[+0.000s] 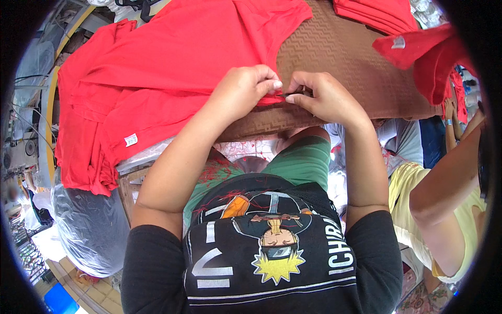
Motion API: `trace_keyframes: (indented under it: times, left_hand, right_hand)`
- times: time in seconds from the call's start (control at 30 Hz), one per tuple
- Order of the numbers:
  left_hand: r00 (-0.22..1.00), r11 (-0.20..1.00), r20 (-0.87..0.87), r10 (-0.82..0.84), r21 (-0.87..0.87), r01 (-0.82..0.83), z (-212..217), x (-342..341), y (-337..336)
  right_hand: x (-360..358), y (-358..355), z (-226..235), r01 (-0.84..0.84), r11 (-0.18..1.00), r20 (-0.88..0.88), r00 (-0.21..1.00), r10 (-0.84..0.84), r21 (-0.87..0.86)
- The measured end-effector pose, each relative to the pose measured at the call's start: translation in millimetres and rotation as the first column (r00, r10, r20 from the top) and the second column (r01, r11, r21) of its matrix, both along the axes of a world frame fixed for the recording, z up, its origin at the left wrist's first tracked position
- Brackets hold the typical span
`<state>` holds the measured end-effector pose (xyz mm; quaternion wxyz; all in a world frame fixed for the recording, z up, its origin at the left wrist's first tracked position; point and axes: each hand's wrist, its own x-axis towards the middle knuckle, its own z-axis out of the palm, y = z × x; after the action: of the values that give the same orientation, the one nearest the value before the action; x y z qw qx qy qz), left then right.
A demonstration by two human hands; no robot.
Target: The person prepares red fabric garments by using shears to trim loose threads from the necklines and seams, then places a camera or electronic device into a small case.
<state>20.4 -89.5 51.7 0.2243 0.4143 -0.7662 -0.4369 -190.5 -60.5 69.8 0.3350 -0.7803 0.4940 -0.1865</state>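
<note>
Head view: the brown cloth (345, 57) is the reference for all positions. The red garment (209, 42) covers the left part of the cloth and extends past its left side. A narrow portion of the garment reaches the gap between the two hands, above the near border of the cloth.

Left hand (243, 91): thumb and forefinger pinch this narrow portion. Right hand (328, 97): thumb and fingers grip a small dark tool (307, 94). The fingers cover much of the tool; its exact type cannot be told.

Governing relation, as judged: the pinched portion lies directly left of the right fingertips, and the tool points left, toward it. The tool's long axis runs roughly along the near border of the cloth; the pinched portion follows about the same line. The left hand is nearer to the garment and in contact with it. The right hand is just beside. Contact between tool tip and garment cannot be confirmed.

A red stack (374, 14) rests on the far part of the cloth.
</note>
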Motion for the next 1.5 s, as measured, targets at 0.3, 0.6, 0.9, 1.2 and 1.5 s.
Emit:
trace_keyframes:
  times: [0.3, 0.6, 0.9, 1.2, 1.5]
  left_hand:
    - [0.927, 0.826, -0.145, -0.347, -0.514, 0.229, 139, 86, 48]
    - [0.947, 0.996, -0.311, 0.085, -0.004, -0.091, 67, 80, 54]
    - [0.99, 0.917, 0.007, 0.141, -0.378, -0.128, -25, 31, 30]
    - [0.951, 0.945, -0.064, 0.303, -0.11, -0.308, -12, 26, 34]
    - [0.979, 0.89, 0.103, 0.176, -0.441, -0.114, -6, 41, 66]
  right_hand:
    - [-32, 7, 21, 0.209, 0.977, 0.217, 0.952, -0.215, 0.05]
    - [-2, 16, -8, 0.082, 0.996, 0.076, 0.994, -0.081, -0.02]
    - [16, 5, -18, 0.207, 0.978, 0.107, 0.973, -0.204, -0.018]
    - [15, 7, -16, 0.226, 0.974, 0.157, 0.962, -0.224, 0.006]
    - [20, 46, -13, 0.216, 0.951, 0.106, 0.975, -0.196, -0.222]
